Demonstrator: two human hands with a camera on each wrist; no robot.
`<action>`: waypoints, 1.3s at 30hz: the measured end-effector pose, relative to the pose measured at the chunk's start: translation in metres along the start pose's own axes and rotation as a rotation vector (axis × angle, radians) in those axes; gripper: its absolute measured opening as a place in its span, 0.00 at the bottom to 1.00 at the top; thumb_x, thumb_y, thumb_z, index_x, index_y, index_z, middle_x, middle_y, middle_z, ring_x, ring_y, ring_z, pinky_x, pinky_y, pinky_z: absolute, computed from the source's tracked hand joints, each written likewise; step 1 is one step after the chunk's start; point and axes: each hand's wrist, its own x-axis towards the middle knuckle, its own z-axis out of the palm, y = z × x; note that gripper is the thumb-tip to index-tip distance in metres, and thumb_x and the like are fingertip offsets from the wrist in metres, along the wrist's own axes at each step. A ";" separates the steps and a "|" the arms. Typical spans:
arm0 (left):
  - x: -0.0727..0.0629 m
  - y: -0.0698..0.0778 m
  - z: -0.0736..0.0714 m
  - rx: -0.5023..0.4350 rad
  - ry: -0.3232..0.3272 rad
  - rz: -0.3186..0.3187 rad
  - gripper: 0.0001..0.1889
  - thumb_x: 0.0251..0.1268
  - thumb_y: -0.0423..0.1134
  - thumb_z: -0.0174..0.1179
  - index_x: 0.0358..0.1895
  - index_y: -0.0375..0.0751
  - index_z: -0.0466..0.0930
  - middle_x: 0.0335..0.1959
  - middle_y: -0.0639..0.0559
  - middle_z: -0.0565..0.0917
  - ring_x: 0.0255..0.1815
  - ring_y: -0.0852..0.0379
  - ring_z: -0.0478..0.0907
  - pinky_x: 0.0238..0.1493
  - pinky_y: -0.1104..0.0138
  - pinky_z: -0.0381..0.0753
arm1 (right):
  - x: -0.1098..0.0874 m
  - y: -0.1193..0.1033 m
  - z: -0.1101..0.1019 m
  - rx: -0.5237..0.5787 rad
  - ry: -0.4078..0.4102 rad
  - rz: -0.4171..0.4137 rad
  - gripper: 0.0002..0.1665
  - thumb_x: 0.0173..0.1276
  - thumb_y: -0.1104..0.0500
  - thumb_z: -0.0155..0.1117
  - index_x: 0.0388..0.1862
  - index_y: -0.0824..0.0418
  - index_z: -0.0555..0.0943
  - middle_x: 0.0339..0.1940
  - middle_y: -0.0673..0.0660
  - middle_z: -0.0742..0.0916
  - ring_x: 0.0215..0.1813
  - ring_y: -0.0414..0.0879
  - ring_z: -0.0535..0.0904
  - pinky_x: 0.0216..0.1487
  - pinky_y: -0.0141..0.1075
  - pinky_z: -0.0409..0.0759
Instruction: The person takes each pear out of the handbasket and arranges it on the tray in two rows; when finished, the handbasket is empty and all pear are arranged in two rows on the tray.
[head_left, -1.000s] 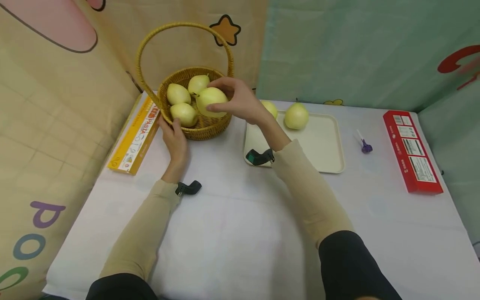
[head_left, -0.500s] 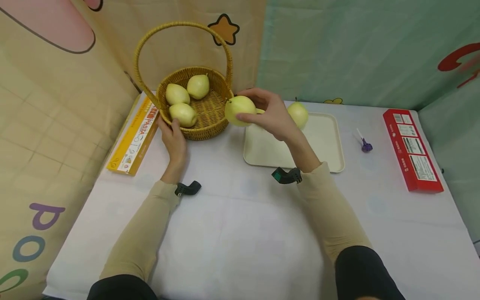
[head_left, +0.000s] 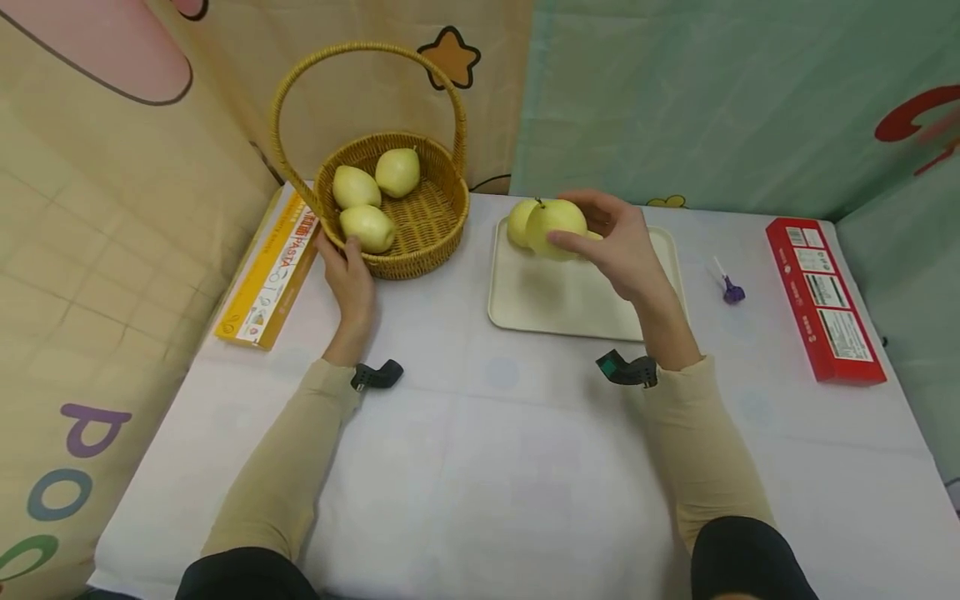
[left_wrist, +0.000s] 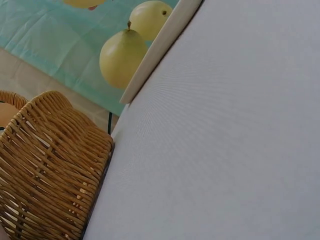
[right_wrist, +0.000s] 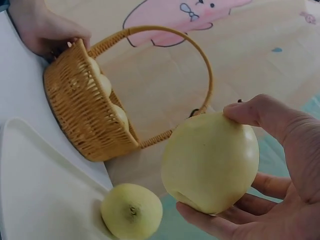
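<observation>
My right hand (head_left: 621,248) holds a pale yellow-green pear (head_left: 557,223) above the cream tray (head_left: 540,310), thumb on one side and fingers on the other. Beside it, in the head view, a second pear (head_left: 519,223) sits at the tray's back left; a third is mostly hidden behind the held pear and hand. My left hand (head_left: 352,292) grips the near left rim of a wicker basket (head_left: 408,265) with a tall arched handle. Inside the basket lie three pears (head_left: 367,229), grouped toward its left and back. The right wrist view shows the held pear (right_wrist: 210,162) close up.
A yellow pasta box (head_left: 270,275) lies left of the basket. Right of the tray are a purple-wrapped lollipop (head_left: 732,292) and a red box (head_left: 825,304). Printed curtains (head_left: 705,100) stand close behind the white-covered table (head_left: 480,483).
My right hand has carried the pear rightward out of the basket and over the tray. The left hand has kept its hold on the basket, which stays in place.
</observation>
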 end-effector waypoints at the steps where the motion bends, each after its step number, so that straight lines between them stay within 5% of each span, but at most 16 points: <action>1: 0.000 0.000 0.000 -0.005 -0.001 -0.004 0.33 0.82 0.47 0.44 0.85 0.49 0.50 0.84 0.52 0.60 0.82 0.66 0.56 0.79 0.75 0.54 | -0.001 0.001 -0.004 0.003 0.018 0.004 0.29 0.62 0.60 0.80 0.64 0.58 0.85 0.60 0.54 0.86 0.59 0.49 0.84 0.51 0.31 0.85; 9: 0.003 0.000 -0.001 0.014 0.001 -0.011 0.34 0.81 0.48 0.45 0.85 0.49 0.50 0.85 0.53 0.60 0.81 0.67 0.57 0.79 0.76 0.53 | 0.001 0.002 -0.040 0.090 0.177 -0.001 0.29 0.60 0.64 0.82 0.61 0.62 0.85 0.57 0.54 0.88 0.58 0.49 0.83 0.54 0.28 0.82; 14: 0.002 -0.001 -0.001 0.030 0.002 -0.026 0.34 0.81 0.50 0.44 0.84 0.47 0.51 0.84 0.52 0.61 0.80 0.68 0.57 0.78 0.75 0.54 | 0.000 0.007 -0.061 0.078 0.284 0.072 0.31 0.59 0.61 0.83 0.61 0.62 0.85 0.52 0.52 0.88 0.53 0.46 0.84 0.46 0.27 0.84; 26: 0.003 0.000 0.004 -0.001 -0.002 -0.022 0.33 0.81 0.47 0.45 0.85 0.49 0.50 0.84 0.53 0.61 0.80 0.68 0.57 0.77 0.77 0.54 | 0.004 0.031 -0.087 -0.176 0.450 0.290 0.35 0.61 0.48 0.82 0.65 0.58 0.83 0.50 0.48 0.85 0.53 0.40 0.79 0.42 0.23 0.81; 33: 0.004 -0.001 0.002 0.026 0.016 -0.029 0.32 0.81 0.47 0.45 0.83 0.48 0.53 0.83 0.53 0.63 0.79 0.69 0.59 0.77 0.77 0.55 | 0.008 0.055 -0.091 -0.412 0.470 0.444 0.44 0.61 0.35 0.76 0.71 0.57 0.80 0.59 0.51 0.79 0.71 0.46 0.62 0.57 0.33 0.71; 39: 0.004 -0.001 0.005 0.003 0.006 -0.011 0.31 0.82 0.46 0.45 0.83 0.45 0.53 0.83 0.52 0.63 0.79 0.69 0.59 0.77 0.78 0.55 | 0.008 0.065 -0.091 -0.512 0.475 0.446 0.46 0.61 0.32 0.72 0.68 0.62 0.80 0.50 0.51 0.77 0.67 0.51 0.62 0.58 0.41 0.66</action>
